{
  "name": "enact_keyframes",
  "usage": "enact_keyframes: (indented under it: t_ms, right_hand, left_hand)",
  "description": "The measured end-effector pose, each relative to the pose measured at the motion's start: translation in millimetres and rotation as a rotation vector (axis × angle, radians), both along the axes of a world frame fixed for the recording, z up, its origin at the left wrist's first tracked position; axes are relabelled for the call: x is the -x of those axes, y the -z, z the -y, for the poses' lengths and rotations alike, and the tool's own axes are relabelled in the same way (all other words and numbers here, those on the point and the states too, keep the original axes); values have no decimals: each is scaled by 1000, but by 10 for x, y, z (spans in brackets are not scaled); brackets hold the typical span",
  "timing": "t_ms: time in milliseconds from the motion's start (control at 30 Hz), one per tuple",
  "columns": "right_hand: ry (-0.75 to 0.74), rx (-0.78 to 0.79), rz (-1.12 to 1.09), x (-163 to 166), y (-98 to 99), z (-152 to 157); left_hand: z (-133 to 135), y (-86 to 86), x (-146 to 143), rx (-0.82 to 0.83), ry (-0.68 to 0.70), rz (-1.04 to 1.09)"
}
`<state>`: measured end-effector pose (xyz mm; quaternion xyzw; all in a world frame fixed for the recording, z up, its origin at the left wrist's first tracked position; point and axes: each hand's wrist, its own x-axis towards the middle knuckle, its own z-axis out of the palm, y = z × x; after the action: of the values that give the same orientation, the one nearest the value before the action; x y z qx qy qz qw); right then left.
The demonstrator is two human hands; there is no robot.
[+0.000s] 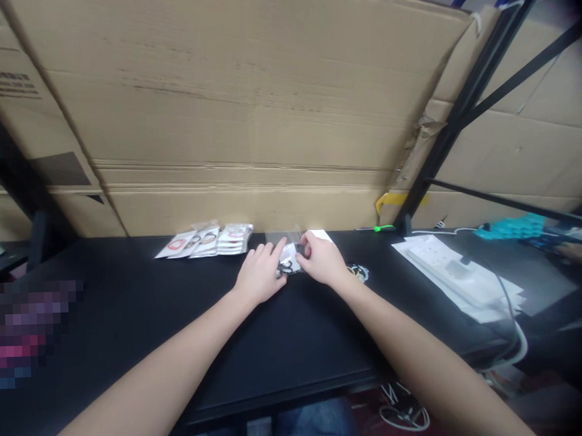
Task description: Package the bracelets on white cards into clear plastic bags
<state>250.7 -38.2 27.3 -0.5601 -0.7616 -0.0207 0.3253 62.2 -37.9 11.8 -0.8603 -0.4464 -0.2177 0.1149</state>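
Clear plastic bag (pixel 283 241) holding black-and-white contents (pixel 288 259) lies on our black tabletop (pixel 132 325), its length running away from us. Our curled left hand (pixel 259 273) and right hand (pixel 322 260) pinch it from either side, neither clearly nearer.

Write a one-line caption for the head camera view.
Left hand and right hand handle a clear plastic bag on a black table.

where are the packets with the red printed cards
In the head view, the packets with red printed cards lie in a row at the back of the black table, against the cardboard sheet, just beyond and left of the person's left hand.
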Motion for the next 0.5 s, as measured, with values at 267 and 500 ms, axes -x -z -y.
enact_keyframes:
  t_ms: [267,500]
  right_hand:
    - [-181,45,-285,-276,26,-117]
    - [-235,-55,-93,-177,-12,-46]
  left_hand:
    - [-23,-22,28,29,34,38]
    - [-33,-12,51,53,52,115]
